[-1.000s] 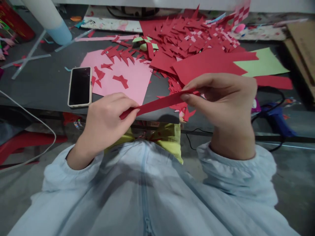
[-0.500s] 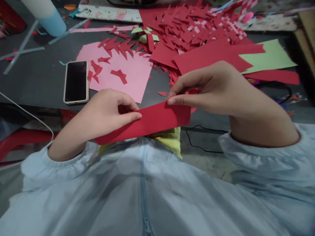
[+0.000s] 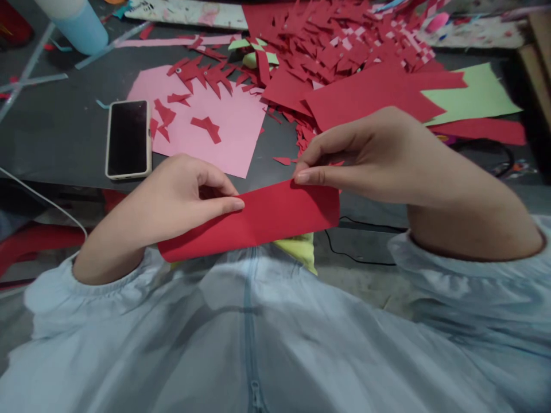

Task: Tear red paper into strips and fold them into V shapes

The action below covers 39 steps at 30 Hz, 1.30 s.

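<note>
A red paper strip [image 3: 271,213] is hanging whole, no slits showing, by the table's [image 3: 77,140] near edge; the left hand [image 3: 181,198] and right hand [image 3: 379,158], set apart, are pinching its upper edge. Beyond, already-cut red pieces [image 3: 210,129] are lying on pink paper [image 3: 232,135].

The red paper [image 3: 275,212], seen as a narrow strip one second ago, has been turned or opened, and a broad face is now shown. The left hand [image 3: 183,198] and the right hand [image 3: 374,155] have been brought closer together.
</note>
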{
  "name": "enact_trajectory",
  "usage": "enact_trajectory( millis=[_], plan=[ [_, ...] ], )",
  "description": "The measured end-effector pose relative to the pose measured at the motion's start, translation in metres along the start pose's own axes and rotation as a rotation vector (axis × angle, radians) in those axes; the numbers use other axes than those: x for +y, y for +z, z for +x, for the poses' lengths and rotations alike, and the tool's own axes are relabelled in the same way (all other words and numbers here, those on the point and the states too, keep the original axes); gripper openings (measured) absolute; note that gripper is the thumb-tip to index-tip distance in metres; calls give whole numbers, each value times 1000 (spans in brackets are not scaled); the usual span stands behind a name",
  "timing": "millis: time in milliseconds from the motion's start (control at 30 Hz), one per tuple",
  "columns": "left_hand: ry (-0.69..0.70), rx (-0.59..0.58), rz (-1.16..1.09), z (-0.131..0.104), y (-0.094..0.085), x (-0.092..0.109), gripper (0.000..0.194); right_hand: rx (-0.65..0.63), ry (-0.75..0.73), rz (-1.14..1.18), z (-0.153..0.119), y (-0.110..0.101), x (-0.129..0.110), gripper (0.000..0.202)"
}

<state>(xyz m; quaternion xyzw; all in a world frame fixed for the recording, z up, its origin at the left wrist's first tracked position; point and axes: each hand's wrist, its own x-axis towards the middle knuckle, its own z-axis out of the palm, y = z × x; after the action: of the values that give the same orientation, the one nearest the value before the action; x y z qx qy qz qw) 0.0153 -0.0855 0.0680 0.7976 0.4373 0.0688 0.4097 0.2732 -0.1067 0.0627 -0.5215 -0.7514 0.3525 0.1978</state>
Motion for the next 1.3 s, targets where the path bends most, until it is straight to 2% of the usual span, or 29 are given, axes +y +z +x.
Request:
enact_trajectory(
  millis=[233,400,567,733,833,967,1300],
  plan=[
    [-63,-33,7,-3,-4,-8,17,43,21,-10,-3,-4,12,24],
    [-120,7,-57,-10,-4,-12,16,109,1,9,-12,-9,19,22],
    [-95,116,-43,-24,-3,-18,18,208,56,83,-21,-12,19,16],
    [-141,356,-96,-35,9,-16,13,303,62,76,-28,-11,27,14],
    [-171,447,-163,-37,17,-15,11,312,61,34,-31,-10,33,13],
    [-165,496,-230,-37,22,-15,12,374,134,-23,-36,-8,36,16],
    [-182,521,-252,-39,24,-15,12,376,103,23,-36,-3,34,18]
  ],
)
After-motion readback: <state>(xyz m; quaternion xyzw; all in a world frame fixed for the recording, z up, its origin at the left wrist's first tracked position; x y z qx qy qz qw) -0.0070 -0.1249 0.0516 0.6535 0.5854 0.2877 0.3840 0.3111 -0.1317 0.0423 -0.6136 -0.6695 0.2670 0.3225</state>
